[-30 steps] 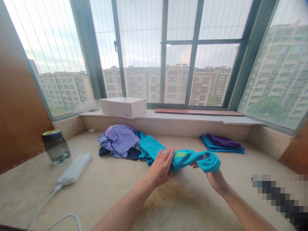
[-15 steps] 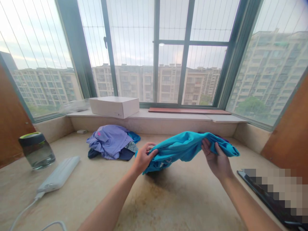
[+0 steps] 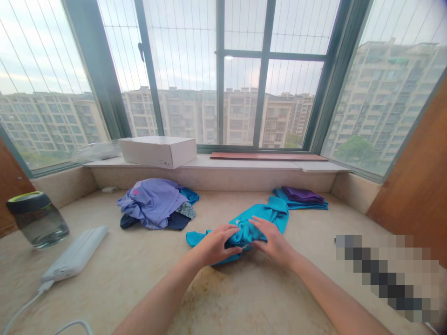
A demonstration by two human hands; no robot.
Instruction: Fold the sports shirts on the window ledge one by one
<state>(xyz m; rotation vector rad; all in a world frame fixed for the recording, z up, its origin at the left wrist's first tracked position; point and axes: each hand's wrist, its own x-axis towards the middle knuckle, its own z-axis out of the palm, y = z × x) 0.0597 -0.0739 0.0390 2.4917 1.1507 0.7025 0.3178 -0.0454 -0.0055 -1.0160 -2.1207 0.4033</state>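
Well left of the turquoise garment (image 3: 258, 213) stands a water bottle (image 3: 38, 222); closer on that side lies a lavender garment (image 3: 152, 202). The turquoise one lies bunched under the left hand (image 3: 219, 244) and right hand (image 3: 274, 242), equally near both, slanting lengthwise from near left to far right. Fingers curve over its middle; whether they grip, I can't tell. Folded clothes (image 3: 303, 194) sit just past its far end.

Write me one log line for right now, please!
left hand: on crumpled turquoise garment | right hand: on same garment | back left: rumpled clothes pile | back right: folded purple cloth atop blue cloth
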